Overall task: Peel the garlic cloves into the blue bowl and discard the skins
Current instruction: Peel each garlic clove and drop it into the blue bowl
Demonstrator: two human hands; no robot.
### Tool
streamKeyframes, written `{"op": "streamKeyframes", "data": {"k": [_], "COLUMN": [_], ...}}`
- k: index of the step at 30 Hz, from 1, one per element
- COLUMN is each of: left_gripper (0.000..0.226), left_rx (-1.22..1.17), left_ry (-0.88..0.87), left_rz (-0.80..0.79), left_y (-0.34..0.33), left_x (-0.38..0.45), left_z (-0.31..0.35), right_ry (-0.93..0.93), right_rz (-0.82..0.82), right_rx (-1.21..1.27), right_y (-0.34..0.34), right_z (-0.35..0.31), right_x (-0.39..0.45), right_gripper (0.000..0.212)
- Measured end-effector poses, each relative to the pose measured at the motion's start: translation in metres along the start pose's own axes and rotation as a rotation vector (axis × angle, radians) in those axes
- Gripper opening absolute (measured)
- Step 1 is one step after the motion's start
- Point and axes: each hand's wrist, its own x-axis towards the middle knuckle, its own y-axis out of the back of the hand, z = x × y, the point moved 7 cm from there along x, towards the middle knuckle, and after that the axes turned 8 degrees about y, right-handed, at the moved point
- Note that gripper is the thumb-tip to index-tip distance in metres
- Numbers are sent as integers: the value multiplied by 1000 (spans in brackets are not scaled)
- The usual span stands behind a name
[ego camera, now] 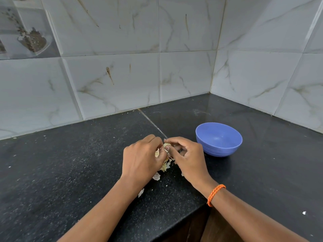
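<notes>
Both hands meet over the black countertop (87,163). My right hand (188,158) pinches a small pale garlic clove (167,145) between thumb and forefinger. My left hand (143,158) curls its fingers against the same clove, and papery skin shows at its fingertips. A small heap of garlic skins (166,165) lies on the counter beneath the hands, partly hidden by them. The blue bowl (206,131) stands upright just right of my right hand, and its inside looks bare.
Loose skin flakes (156,176) lie near my left wrist, and another flake (141,192) lies closer to me. Tiled walls (174,67) meet in a corner behind the bowl. The counter's front edge (192,212) runs under my right forearm.
</notes>
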Motion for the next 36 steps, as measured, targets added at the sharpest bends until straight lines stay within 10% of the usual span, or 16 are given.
{"op": "streamKeyframes", "data": {"k": [36], "left_gripper": [8], "left_rx": [-256], "left_ry": [110], "left_rz": [18], "left_y": [5], "left_x": [-2], "left_z": [-9], "right_ry": [61], "right_rz": [61], "right_rx": [-91], "right_y": [6], "right_z": [-5], "right_x": [-1], "right_gripper": [18]}}
